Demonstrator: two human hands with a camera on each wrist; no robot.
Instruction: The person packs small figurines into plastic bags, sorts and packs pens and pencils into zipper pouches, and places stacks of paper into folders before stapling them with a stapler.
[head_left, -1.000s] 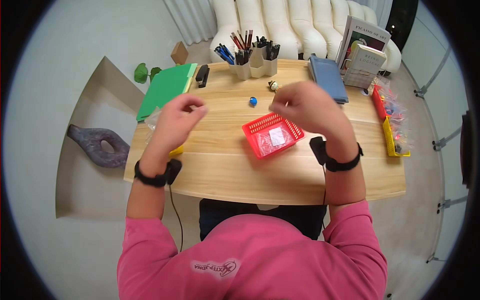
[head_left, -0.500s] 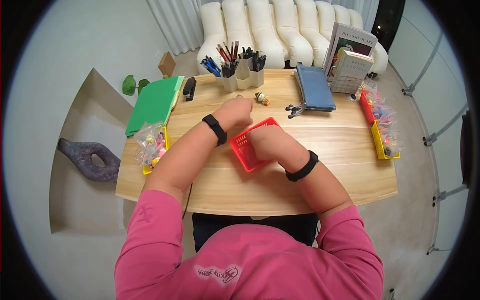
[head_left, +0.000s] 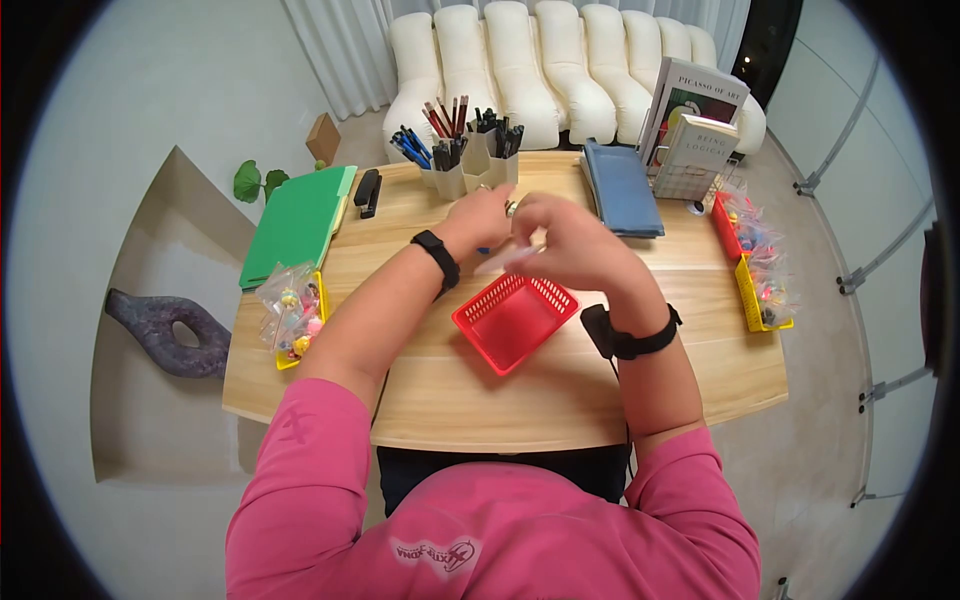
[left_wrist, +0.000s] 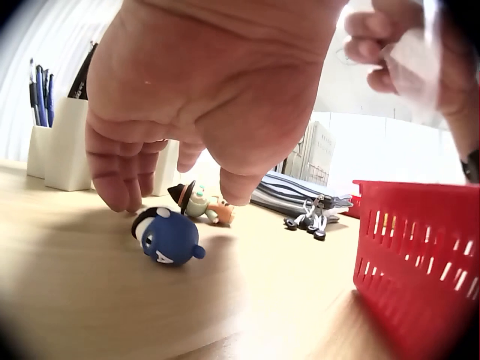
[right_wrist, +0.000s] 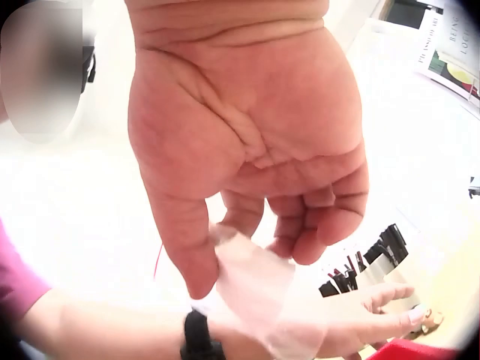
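Red plastic basket (head_left: 512, 330) stands mid-desk, in front of the person in pink; directions below are the person's, 12 o'clock away from the body, basket as centre. Just changed: the clear bag (right_wrist: 255, 289) has come out of that basket and hangs in the air by its far rim, toward 12 o'clock. Right hand (head_left: 575, 240), at 1 o'clock, has thumb and fingers together, clamped on the bag. Left hand (head_left: 478, 218) is at 11 o'clock, fingers pointing down, thumb and fingers apart, over the blue figure (left_wrist: 171, 238); contact with it I can't make out. The blue figure lies on the wood at 11 o'clock, outside the basket. The figure with the pointed hat (left_wrist: 201, 204) lies just behind it. My reading: with the bag up, 1 hand minds the wrapping while the other is free for the figure, so both are in play at once, nothing bagged here so far. Round about: yellow basket (head_left: 322, 292) of bagged trinkets at 9 o'clock, green folder (head_left: 300, 222) at 10, pen holders (head_left: 450, 183) near 11, blue pouch (head_left: 625, 190) at 1.
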